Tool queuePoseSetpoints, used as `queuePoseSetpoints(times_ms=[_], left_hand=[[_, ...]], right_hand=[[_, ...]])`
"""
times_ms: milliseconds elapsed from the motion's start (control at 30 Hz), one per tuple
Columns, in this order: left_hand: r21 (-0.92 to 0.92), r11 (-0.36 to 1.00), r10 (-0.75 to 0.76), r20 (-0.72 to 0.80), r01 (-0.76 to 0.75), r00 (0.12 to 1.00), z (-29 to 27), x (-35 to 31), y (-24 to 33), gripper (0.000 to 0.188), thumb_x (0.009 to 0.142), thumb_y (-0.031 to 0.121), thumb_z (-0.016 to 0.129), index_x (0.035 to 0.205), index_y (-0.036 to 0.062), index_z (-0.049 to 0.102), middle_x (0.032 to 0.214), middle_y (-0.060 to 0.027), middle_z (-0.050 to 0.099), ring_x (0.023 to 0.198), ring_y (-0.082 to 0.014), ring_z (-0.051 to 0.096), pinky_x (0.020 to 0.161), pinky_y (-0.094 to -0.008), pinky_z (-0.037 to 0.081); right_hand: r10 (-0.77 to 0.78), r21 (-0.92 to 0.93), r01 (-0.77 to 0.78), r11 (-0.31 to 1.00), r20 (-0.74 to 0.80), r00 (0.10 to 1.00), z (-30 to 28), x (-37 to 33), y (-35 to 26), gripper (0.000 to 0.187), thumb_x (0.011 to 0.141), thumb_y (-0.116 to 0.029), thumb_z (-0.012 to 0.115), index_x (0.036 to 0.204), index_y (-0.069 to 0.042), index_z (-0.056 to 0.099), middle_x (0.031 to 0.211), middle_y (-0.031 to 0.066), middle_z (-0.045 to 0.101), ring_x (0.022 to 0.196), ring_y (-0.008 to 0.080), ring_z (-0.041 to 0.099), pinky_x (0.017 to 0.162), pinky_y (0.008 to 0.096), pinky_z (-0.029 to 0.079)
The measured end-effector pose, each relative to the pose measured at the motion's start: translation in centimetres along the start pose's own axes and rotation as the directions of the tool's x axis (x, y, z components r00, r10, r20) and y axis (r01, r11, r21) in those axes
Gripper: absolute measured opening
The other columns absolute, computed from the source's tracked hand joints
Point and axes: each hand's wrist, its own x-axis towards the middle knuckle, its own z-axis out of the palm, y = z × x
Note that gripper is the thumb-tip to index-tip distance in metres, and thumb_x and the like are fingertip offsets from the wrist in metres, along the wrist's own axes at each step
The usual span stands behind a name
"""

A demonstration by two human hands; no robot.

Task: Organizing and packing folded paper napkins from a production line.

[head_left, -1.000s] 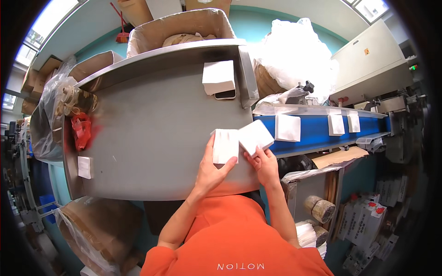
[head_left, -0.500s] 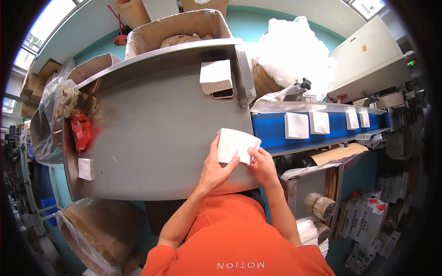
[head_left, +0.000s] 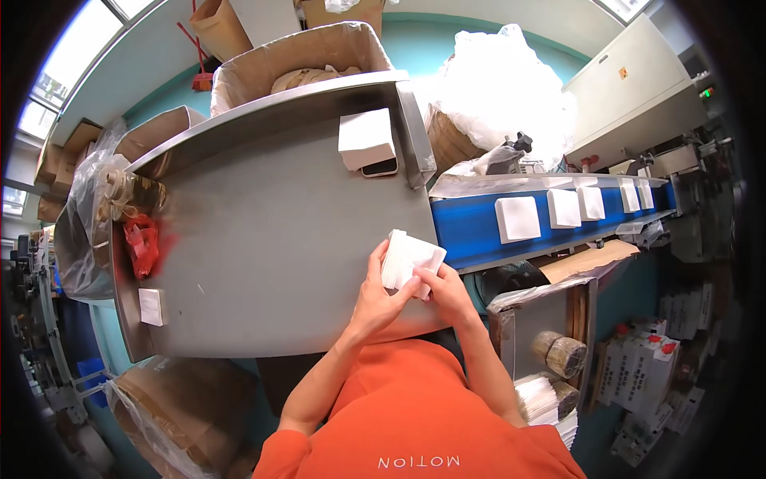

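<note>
Both hands hold a stack of white folded papers (head_left: 413, 259) above the near right part of the metal table (head_left: 263, 239). My left hand (head_left: 378, 297) grips its left side, with the thumb across the lower edge. My right hand (head_left: 449, 294) has its fingers closed at the lower right edge, the fingertips close to the left thumb. The sheets fan a little along the left side. Some fingers behind the stack are hidden. Right of my hands is a blue conveyor belt (head_left: 471, 233), with several white paper stacks (head_left: 517, 219) spaced along it.
A taller white paper pile (head_left: 366, 137) rests partly over a phone (head_left: 380, 168) at the far right of the table. By the left rim lie a red plastic bag (head_left: 141, 246) and a small white stack (head_left: 153, 307). A raised metal rim (head_left: 271, 108) borders the table.
The held stack has turned slightly, and my right fingers have shifted left along its lower edge. Stacks on the belt are spaced differently, with one more visible. The whole view has shifted a little.
</note>
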Motion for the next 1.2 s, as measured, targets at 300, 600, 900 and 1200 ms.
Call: queuePoseSetpoints(times_ms=[300, 600, 900, 1200], left_hand=[[0.116, 0.88, 0.45, 0.104, -0.46, 0.887, -0.3, -0.2, -1.3, 0.088, 0.085, 0.008, 0.07, 0.158, 0.0217, 0.023, 0.16, -0.022, 0.019, 0.148, -0.0352, 0.026, 0.117, -0.0458, 0.029], [-0.824, 0.564, 0.002, 0.065, 0.052, 0.998, -3.5, -0.2, 0.6, 0.052, 0.103, 0.03, 0.05, 0.146, 0.0057, 0.033, 0.126, -0.0086, 0.056, 0.113, -0.0213, 0.061, 0.094, -0.0385, 0.054], [-0.762, 0.643, -0.026, -0.122, -0.077, 0.992, -4.1, 0.2, 3.2, 0.062, 0.094, 0.038, 0.063, 0.141, 0.0078, 0.038, 0.116, -0.0076, 0.06, 0.101, -0.0185, 0.065, 0.083, -0.0337, 0.058], [-0.772, 0.632, -0.004, -0.086, -0.064, 0.996, -5.0, 1.2, 1.3, 0.058, 0.096, 0.035, 0.059, 0.142, 0.0073, 0.037, 0.118, -0.0081, 0.06, 0.105, -0.0185, 0.064, 0.088, -0.0333, 0.057]], right_hand=[[-0.484, -0.043, 0.484, 0.874, -0.152, 0.862, 4.2, -2.7, -2.3, 0.028, 0.098, -0.019, 0.064, 0.121, -0.003, 0.059, 0.103, 0.003, 0.065, 0.092, 0.0088, 0.058, 0.079, 0.0255, 0.049], [-0.788, -0.289, 0.79, 0.541, 0.155, 0.596, 7.6, -5.9, -7.2, 0.034, 0.093, -0.011, 0.069, 0.124, -0.002, 0.057, 0.11, 0.0121, 0.063, 0.102, 0.0201, 0.063, 0.083, 0.0326, 0.052], [-0.571, -0.037, 0.574, 0.818, 0.067, 0.818, 8.5, -6.5, -7.1, 0.03, 0.097, -0.016, 0.064, 0.12, 0.001, 0.055, 0.107, 0.0092, 0.066, 0.093, 0.0141, 0.063, 0.08, 0.0263, 0.051], [-0.454, 0.01, 0.455, 0.89, 0.086, 0.887, 9.0, -5.9, -7.3, 0.023, 0.103, -0.017, 0.055, 0.118, 0.001, 0.057, 0.102, 0.0018, 0.062, 0.091, 0.0051, 0.055, 0.083, 0.0216, 0.045]])
